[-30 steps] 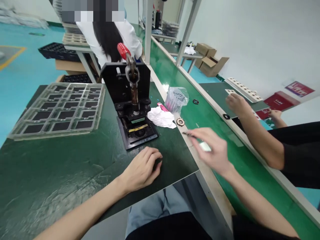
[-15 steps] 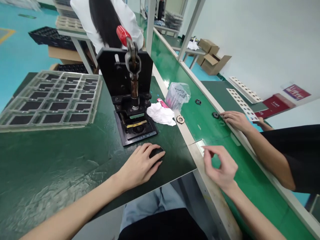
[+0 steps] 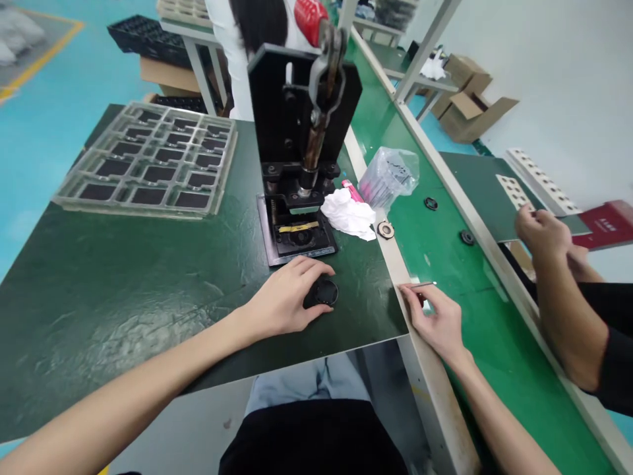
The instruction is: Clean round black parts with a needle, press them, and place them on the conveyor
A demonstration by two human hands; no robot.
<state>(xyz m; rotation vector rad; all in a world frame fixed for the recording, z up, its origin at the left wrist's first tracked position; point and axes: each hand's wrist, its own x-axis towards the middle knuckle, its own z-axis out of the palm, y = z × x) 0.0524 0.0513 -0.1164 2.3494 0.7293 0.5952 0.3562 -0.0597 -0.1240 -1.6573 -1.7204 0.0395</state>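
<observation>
My left hand [image 3: 284, 300] rests on the green table with its thumb and fingers curved round a small black round part [image 3: 327, 291]. Just beyond those fingers stands a black toggle-clamp press [image 3: 302, 132] with a red handle, and a yellow strip [image 3: 299, 227] lies across its base. Over the white rail of the green belt, my right hand [image 3: 438, 323] pinches a thin dark stick-like tool [image 3: 421, 284] between thumb and fingertips. The tool's exact kind is too small to make out.
A clear tray [image 3: 188, 212] of dark pieces sits at the left. White tissue [image 3: 349, 214], a plastic bag [image 3: 390, 178] and a ring-shaped part [image 3: 386, 229] lie right of the press. Black round parts [image 3: 467, 237] are on the belt. A co-worker's hand [image 3: 544, 231] is across it.
The view has shifted, so the bench appears farther right. My left fingers have spread, showing more of the black part. The thin tool has swung round in my right hand; the co-worker's hand has moved.
</observation>
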